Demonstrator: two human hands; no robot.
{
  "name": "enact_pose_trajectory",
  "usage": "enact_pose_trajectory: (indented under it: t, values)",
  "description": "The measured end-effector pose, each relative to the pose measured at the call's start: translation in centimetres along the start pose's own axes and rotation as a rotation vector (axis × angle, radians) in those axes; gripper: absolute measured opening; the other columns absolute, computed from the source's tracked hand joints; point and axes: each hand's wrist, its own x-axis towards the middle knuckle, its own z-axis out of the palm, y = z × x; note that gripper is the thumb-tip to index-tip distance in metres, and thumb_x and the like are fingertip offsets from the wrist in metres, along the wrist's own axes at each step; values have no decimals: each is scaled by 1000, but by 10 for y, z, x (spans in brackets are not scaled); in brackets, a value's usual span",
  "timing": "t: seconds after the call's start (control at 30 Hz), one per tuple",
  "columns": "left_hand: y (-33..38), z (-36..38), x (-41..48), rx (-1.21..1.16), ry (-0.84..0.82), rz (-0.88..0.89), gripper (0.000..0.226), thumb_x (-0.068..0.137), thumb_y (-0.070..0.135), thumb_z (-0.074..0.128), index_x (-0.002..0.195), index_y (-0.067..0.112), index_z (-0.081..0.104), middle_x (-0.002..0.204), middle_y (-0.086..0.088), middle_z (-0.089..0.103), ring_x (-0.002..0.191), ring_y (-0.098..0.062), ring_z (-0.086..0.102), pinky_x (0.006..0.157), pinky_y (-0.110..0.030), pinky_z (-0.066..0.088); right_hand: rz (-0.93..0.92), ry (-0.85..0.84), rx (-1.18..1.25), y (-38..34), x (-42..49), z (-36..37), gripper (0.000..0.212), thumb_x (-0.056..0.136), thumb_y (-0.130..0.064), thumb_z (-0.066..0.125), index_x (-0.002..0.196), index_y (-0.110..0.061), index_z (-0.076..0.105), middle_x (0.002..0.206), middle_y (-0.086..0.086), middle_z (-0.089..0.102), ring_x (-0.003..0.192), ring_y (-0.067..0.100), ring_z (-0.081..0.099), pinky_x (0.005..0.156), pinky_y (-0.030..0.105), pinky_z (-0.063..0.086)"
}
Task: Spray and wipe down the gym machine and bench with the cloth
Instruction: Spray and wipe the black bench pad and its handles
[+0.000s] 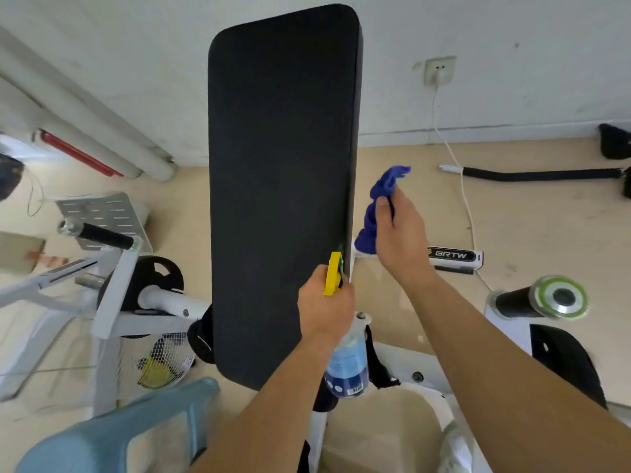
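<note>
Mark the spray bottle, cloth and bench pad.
spray bottle (346,367), head view, labelled lower body.
cloth (385,186), head view, bunched upper fold.
bench pad (280,165), head view, middle of the black surface.

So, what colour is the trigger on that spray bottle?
Yellow trigger, clearest in the head view, held by the left hand.

The bench pad (283,186) is black and matt, a fine-grained upholstery with no shine. The cloth (379,206) is soft, crumpled blue-violet fabric. The spray bottle (348,363) is clear, smooth plastic with a glossy blue label — its trigger (333,274) is hard yellow plastic. The machine frame (114,291) looks like white-painted metal, smooth and slightly glossy, and the grip end (560,297) is polished bright metal. The floor (529,216) is smooth, beige and reflective; the chair (102,438) is pale blue plastic — semi-matt.
</note>
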Motion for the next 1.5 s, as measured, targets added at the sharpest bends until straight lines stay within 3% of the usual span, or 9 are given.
enact_pose_trajectory:
  t: [0.1,0.2,0.5,0.67,0.8,0.97,1.2,1.33,1.5]
  values:
    - [-2,-9,-6,10,10,46,8,85,17,60,77,17,61,70,-12,63,64,-37,56,63,-54,53,-88,-104,-18,-6,13,30,40,108,-23,33,146,-16,40,117,4,58,97,17,56,79,22,35]
    - [0,-26,-1,-37,27,58,17,73,15,58,82,24,69,72,-5,69,67,-34,63,68,-56,59,24,-119,-127,15,-6,69,55,106,-38,29,159,-24,17,146,5,40,109,22,54,91,35,46]
    - [16,-61,32,117,-67,201,28,80,3,58,88,27,69,84,-5,72,76,-34,65,69,-56,58,190,-324,-366,81,-142,74,60,105,-42,39,157,-17,23,142,11,47,117,32,53,91,40,46]
    - [16,-78,38,125,-144,244,24,77,7,57,87,26,69,80,-12,69,73,-40,62,67,-57,57,51,37,-187,1,-16,72,62,105,-35,44,157,-9,23,132,19,49,115,34,50,100,42,41]
    - [7,-88,38,149,-191,277,19,79,10,58,87,24,68,77,-10,68,70,-37,62,66,-56,57,-73,135,-648,-16,1,96,64,105,-41,39,157,-10,20,136,23,45,103,34,50,96,43,42]
    - [-4,-88,32,175,-233,267,10,77,13,60,80,23,64,66,-3,63,62,-30,60,62,-49,56,37,-251,-866,61,-111,125,86,89,-44,-37,160,-15,3,161,19,18,127,41,37,99,51,32]
    - [-47,-70,-5,217,-263,159,16,76,13,58,83,26,65,70,1,65,66,-24,60,63,-37,50,152,-133,-411,73,-177,69,63,100,-41,51,155,-22,28,121,13,51,102,32,55,84,41,50]
    - [-61,-51,-21,182,-267,113,15,73,18,55,83,25,63,68,-4,61,57,-19,48,58,-40,47,314,125,-151,60,-151,15,51,102,-35,51,150,-23,37,114,5,48,93,20,51,81,26,36]
    - [-69,-31,-26,222,-151,108,8,85,19,60,78,17,58,64,-1,56,57,-20,48,58,-41,48,195,138,40,43,-114,-12,28,103,-30,48,127,-18,55,93,-2,59,86,11,56,76,24,43]
